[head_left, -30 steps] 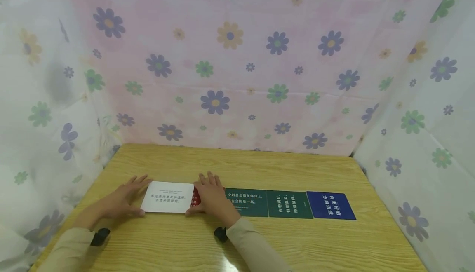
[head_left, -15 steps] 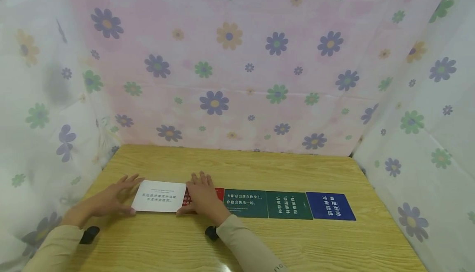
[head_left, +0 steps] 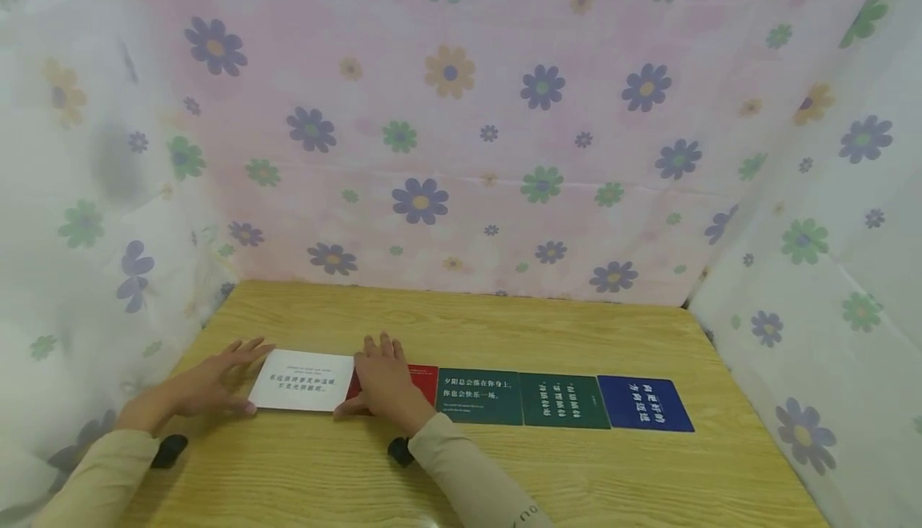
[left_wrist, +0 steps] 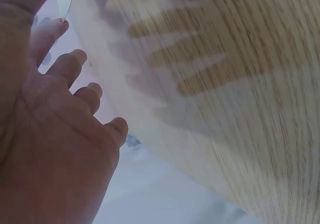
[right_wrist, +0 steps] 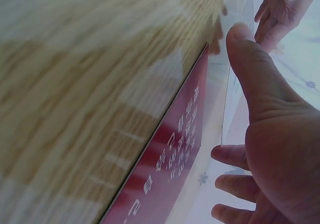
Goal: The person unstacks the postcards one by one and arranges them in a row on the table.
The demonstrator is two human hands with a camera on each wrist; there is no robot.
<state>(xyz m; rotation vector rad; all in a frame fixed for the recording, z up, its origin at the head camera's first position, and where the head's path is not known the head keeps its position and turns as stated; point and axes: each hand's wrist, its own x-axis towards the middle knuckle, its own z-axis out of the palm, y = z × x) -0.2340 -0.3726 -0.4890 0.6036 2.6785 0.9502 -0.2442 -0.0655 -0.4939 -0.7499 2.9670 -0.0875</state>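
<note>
A white card (head_left: 301,382) with printed dark text spans the space between my two hands in the head view. My left hand (head_left: 202,384) holds its left corners, fingertips at the far one and thumb at the near one. At the right corners my right hand (head_left: 385,384) holds it the same way, the thumb toward me. Beneath that hand lies a red card (head_left: 426,386), partly covered by it. From the right wrist view, the white card appears raised above the table, apart from the red card. The left wrist view shows the left palm and spread fingers.
To the right of the red card lie a dark green card (head_left: 479,416), another green card (head_left: 593,412) and a blue card (head_left: 644,416), set in a row on the wooden table (head_left: 576,480). Flowered cloth (head_left: 497,176) walls the table at the back and both sides.
Both hands have shifted left together with the white card. More of the red card's right part shows beside my right hand. The green and blue cards stay in place.
</note>
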